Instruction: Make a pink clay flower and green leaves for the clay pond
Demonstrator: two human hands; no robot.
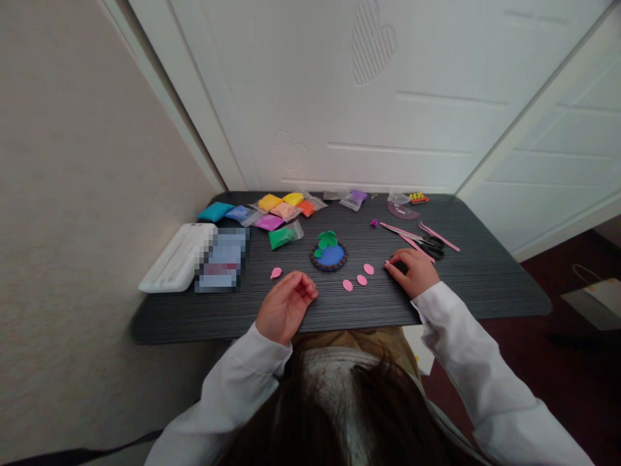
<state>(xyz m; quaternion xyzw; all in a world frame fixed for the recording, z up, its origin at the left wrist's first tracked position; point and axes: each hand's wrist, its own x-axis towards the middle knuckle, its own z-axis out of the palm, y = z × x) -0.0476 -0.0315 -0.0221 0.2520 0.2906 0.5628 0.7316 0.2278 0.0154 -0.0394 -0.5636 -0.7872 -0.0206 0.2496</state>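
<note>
My left hand [288, 305] rests near the table's front edge, its fingers loosely curled and the hollow of the palm showing nothing in it. Just beyond it lies a pink clay petal [276, 273] with a pointed end. Further right, my right hand [413, 272] pinches a small pink clay piece [387, 264] at its fingertips, low over the table. Between the hands lie flat pink ovals, one of them a pink oval [361, 279] in a slanting row. Behind them sits a clay pond [332, 254], blue with a brown beaded rim, bearing green clay leaves [328, 239].
Scissors [427, 244] and pink tools [439, 236] lie beyond my right hand. Bags of coloured clay [284, 208] line the back left. A white case [179, 257] and a blurred-out flat item [222, 260] are at left. A white door [339, 97] stands behind the black table [485, 272].
</note>
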